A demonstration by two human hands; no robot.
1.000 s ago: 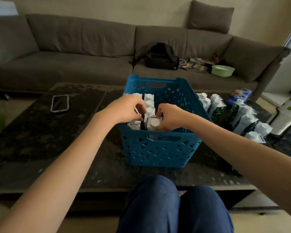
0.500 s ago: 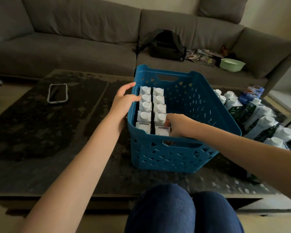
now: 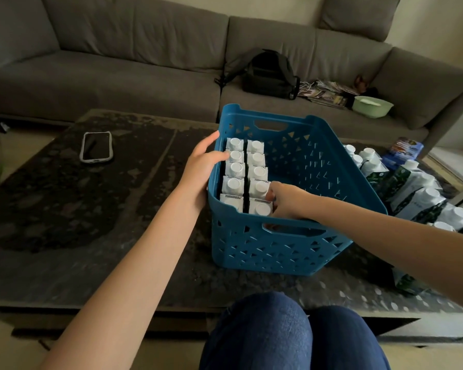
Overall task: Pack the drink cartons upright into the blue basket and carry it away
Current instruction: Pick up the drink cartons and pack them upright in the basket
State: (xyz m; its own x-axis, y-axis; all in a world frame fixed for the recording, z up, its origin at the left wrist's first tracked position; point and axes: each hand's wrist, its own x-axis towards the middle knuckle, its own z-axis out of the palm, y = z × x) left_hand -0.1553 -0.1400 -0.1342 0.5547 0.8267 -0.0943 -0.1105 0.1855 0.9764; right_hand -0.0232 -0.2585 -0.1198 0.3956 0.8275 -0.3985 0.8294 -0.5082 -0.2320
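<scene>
Both hands have backed off the cartons point(image 3: 245, 177): left hand point(image 3: 202, 166) now loose-fingered on the basket point(image 3: 265, 252) wall, right hand point(image 3: 285, 200) pinching the near carton point(image 3: 261, 208) into line. Two rows in, right half empty, more cartons waiting past the right grip.

Upright white-capped cartons point(image 3: 245, 174) in blue basket point(image 3: 278, 252)

1. The left forearm runs from 7 o'clock up toward the centre, wrist straight.
2. The left hand point(image 3: 201, 166) lies against the basket's point(image 3: 251, 252) left wall, fingers point(image 3: 211, 137) loosely extended, thumb reaching over the rim.
3. The right forearm comes in from 4 o'clock, wrist bent down.
4. The right hand point(image 3: 286, 200) is inside the basket, fingers curled against a carton point(image 3: 261, 208) top.
5. Both knees, in dark blue trousers, sit at 6 o'clock.
</scene>
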